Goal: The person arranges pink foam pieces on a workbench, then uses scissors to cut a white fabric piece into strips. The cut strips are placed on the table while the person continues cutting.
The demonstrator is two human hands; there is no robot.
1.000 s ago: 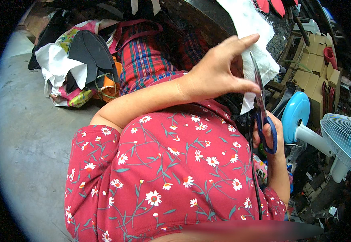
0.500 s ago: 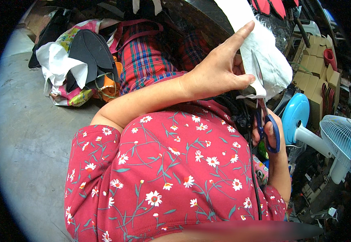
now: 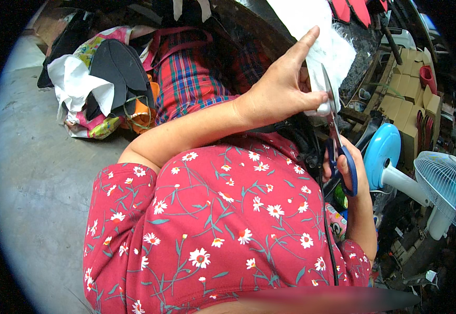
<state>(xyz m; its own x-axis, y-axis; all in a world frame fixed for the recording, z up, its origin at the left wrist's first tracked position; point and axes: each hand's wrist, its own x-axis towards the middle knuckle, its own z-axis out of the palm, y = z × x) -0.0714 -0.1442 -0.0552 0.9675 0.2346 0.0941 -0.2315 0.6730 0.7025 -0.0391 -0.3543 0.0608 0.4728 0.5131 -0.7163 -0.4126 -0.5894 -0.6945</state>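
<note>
A piece of white fluffy fabric with a frayed edge hangs at the upper right. Its lower part is pinched in my left hand, thumb in front and forefinger stretched upward along it. My right hand is wrapped in the dark blue handles of a pair of scissors, just below and to the right. The metal blades point up and lie against the fabric beside my left thumb. Whether the blades are fully closed is hard to make out.
A colourful bag with black cut pieces and white cloth sits at the left on the grey floor. Brown cardboard boxes and a white-and-blue fan stand at the right. Red pieces lie at the far right.
The fabric has shifted left and its loose right side no longer hangs wide over the blades. My right hand and the scissors have moved slightly left. My left hand has barely moved.
</note>
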